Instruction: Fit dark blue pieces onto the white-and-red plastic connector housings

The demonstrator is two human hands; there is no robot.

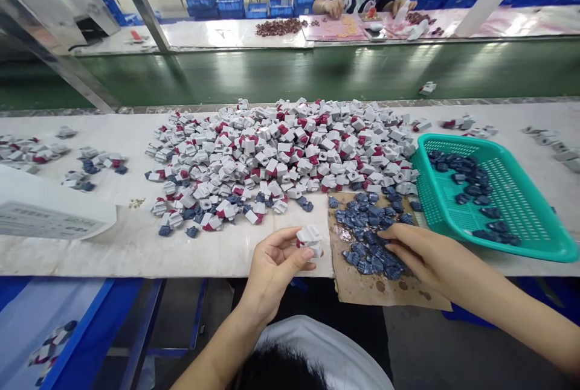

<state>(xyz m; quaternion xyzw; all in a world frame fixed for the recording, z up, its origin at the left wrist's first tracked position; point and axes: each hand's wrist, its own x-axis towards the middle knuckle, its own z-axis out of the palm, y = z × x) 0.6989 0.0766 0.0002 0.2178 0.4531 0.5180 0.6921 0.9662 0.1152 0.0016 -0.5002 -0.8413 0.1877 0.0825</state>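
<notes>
My left hand (276, 266) is closed around a white and dark red plastic part (310, 239), held just above the front of the table. To its right, my right hand (414, 251) reaches into a spread of small dark blue plastic parts (369, 215) on a stained piece of cardboard (357, 293). Its thumb and fingers are pressed together at the blue parts; whether a piece is between the fingertips is hidden. Behind both hands lies a big heap of white and dark red parts (290, 142), with some blue ones along its front edge.
A green plastic basket (534, 197) holding blue parts stands at right. A paper sheet (54, 206) juts in at left, near smaller part groups. Beyond the table runs a green conveyor belt (254, 76), with a co-worker's hand (333, 8) past it. A blue bin (90, 329) sits lower left.
</notes>
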